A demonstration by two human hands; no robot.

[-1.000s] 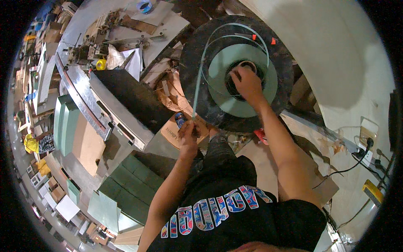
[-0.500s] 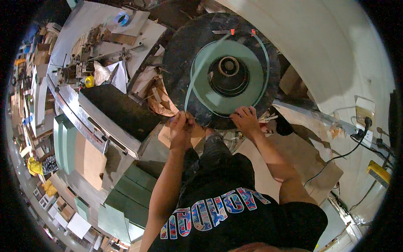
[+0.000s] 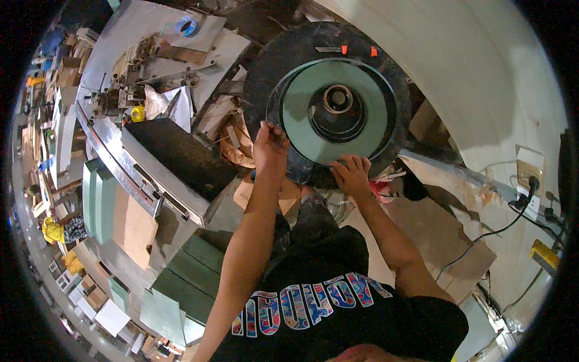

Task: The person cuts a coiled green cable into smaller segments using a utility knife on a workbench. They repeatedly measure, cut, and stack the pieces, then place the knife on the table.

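In a cluttered workshop, we press our right hand (image 3: 351, 175) fingers spread on the green disc (image 3: 335, 111); left hand (image 3: 270, 146) fingers pinch its rim.

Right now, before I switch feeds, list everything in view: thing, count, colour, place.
Turntable: one, black, round, top centre.
Disc: one, pale green, flat on the turntable.
Hub: one, dark, disc centre.
Strip: one, thin, pale green, curving round the disc rim.
Orange tabs: two, far edge of the turntable.
Workbench: one, grey, upper left, cluttered with tools.
Tape roll: one, blue, on the workbench.
Green panels: several, stacked at left and lower left.
Wall socket: one, right, black cable plugged in.
Left hand: at the disc's near left edge.
Right hand: on the turntable's near edge.
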